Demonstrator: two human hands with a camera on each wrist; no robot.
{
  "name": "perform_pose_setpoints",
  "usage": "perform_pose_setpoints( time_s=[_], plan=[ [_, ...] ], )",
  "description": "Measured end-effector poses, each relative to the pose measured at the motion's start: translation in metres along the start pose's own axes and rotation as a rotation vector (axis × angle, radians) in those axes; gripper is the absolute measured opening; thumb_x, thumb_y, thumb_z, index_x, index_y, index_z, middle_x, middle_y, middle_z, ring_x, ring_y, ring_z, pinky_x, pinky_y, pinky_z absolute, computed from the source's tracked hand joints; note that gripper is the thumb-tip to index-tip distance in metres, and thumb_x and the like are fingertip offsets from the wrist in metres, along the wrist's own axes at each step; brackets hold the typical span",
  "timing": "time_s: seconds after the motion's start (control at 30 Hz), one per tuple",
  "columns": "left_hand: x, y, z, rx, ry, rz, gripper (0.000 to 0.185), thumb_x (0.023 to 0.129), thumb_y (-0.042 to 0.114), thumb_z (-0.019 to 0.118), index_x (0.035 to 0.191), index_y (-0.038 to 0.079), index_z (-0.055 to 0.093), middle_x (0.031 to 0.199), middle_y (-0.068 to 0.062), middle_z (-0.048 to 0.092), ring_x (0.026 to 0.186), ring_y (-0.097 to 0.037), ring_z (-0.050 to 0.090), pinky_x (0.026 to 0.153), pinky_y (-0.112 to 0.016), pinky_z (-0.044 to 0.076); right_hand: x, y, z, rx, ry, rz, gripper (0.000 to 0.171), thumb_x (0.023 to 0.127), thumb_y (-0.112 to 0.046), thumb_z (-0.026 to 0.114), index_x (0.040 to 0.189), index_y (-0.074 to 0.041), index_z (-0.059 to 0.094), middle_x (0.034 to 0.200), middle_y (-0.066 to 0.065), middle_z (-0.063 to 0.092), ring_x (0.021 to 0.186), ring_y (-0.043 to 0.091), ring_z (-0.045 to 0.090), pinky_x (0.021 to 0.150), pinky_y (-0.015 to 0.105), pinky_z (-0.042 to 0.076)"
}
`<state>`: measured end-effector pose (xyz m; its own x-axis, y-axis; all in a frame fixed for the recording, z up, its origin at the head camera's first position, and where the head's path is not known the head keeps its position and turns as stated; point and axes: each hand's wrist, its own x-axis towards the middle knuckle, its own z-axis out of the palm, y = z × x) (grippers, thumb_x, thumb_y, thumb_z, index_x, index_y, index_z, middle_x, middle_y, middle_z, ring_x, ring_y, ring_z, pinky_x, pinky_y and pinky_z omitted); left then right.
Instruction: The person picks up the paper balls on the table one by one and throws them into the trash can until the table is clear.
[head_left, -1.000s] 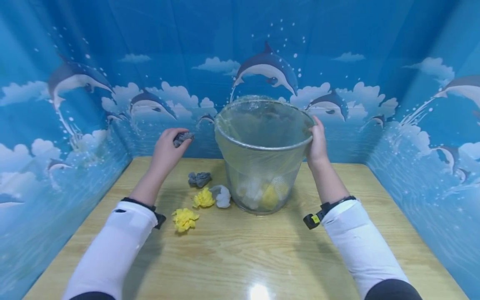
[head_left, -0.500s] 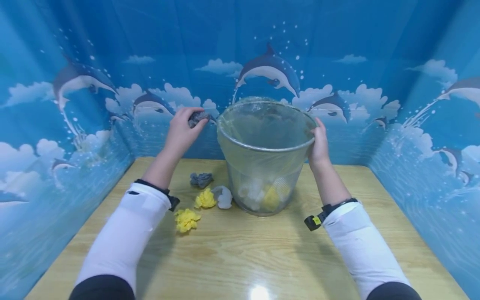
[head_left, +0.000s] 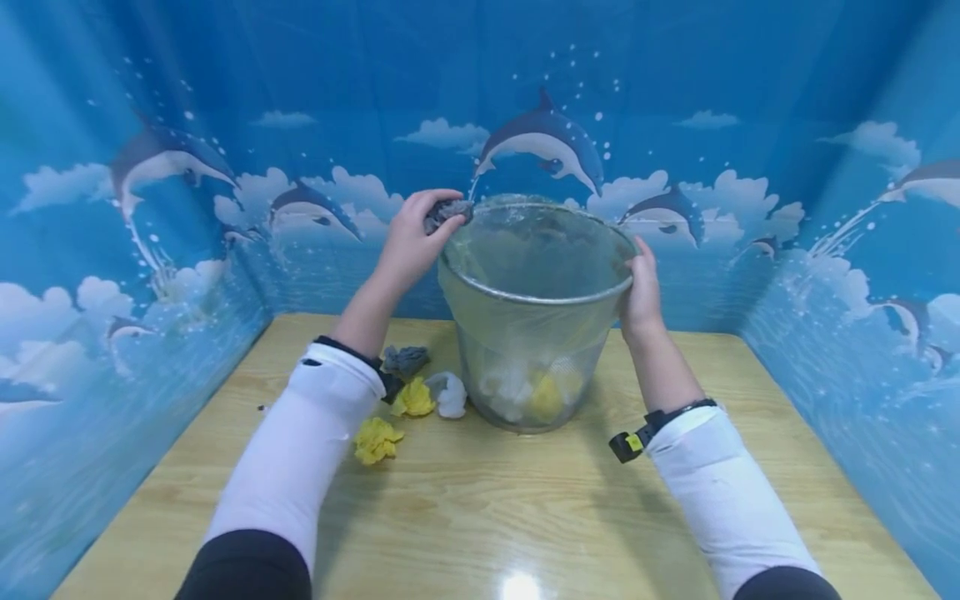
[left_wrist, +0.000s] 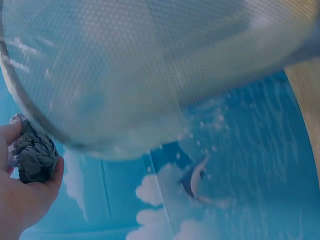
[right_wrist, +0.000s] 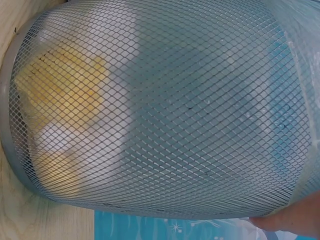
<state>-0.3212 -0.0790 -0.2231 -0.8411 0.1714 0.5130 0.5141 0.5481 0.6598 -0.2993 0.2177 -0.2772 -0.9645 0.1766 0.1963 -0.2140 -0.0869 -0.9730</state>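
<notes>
My left hand (head_left: 417,233) pinches a crumpled ball of dark grey paper (head_left: 449,215) between thumb and fingers. It is at the left side of the wire-mesh wastebasket's rim, just outside the opening. The left wrist view shows the same grey paper ball (left_wrist: 35,152) beside the rim. The wastebasket (head_left: 480,321) stands on the table, lined with a clear plastic bag. My right hand (head_left: 642,292) grips its rim on the right side. Through the mesh, crumpled yellow paper (right_wrist: 65,85) and white paper (right_wrist: 112,155) show at the bottom.
Left of the wastebasket lie a grey crumpled paper (head_left: 406,360), a whitish-grey one (head_left: 448,395) and two yellow ones, the nearer yellow paper (head_left: 378,440) partly beside the left sleeve. A blue dolphin-print curtain (head_left: 337,67) encloses the wooden table (head_left: 570,500) at back and sides.
My left hand has moved up and to the right with the grey paper ball, from left of the wastebasket to its rim. The right hand keeps its hold on the rim.
</notes>
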Motion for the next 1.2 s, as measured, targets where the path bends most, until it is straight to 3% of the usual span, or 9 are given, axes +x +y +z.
perform_pose_setpoints(
  time_s=[0.23,0.4,0.9,1.2],
  plan=[
    [0.005,0.023,0.024,-0.026,-0.077,0.032,0.039,0.098,0.033,0.055,0.135,0.019,0.055,0.146,-0.007,0.043,0.136,-0.023,0.039,0.108,-0.043,0.038,0.000,0.002,0.002,0.007,0.001,-0.018,0.062,0.095,-0.017,0.024,0.155,-0.015,0.008,0.160,0.003,0.012,0.142,0.023,0.022,0.118,0.040,0.022],
    [0.008,0.037,0.031,0.005,-0.132,0.062,0.040,0.098,0.034,0.055,0.135,0.020,0.054,0.145,-0.005,0.045,0.137,-0.021,0.038,0.109,-0.042,0.037,0.000,0.003,0.003,-0.013,-0.004,-0.026,0.061,0.096,-0.018,0.024,0.155,-0.015,0.010,0.159,0.003,0.013,0.143,0.023,0.020,0.118,0.041,0.020],
    [0.015,0.052,0.044,0.055,-0.178,0.054,0.047,0.099,0.036,0.051,0.143,0.023,0.044,0.150,-0.003,0.040,0.140,-0.019,0.035,0.114,-0.038,0.033,0.001,0.002,0.003,-0.001,0.005,-0.014,0.063,0.095,-0.019,0.023,0.155,-0.015,0.007,0.161,0.003,0.008,0.145,0.022,0.016,0.120,0.041,0.016],
    [0.014,0.052,0.045,0.095,-0.229,0.060,0.050,0.099,0.039,0.051,0.145,0.023,0.042,0.151,-0.002,0.039,0.141,-0.018,0.034,0.114,-0.037,0.032,0.001,0.002,0.002,0.014,0.009,-0.018,0.064,0.094,-0.018,0.022,0.155,-0.013,0.006,0.161,0.005,0.008,0.145,0.024,0.018,0.119,0.041,0.016]
  ],
)
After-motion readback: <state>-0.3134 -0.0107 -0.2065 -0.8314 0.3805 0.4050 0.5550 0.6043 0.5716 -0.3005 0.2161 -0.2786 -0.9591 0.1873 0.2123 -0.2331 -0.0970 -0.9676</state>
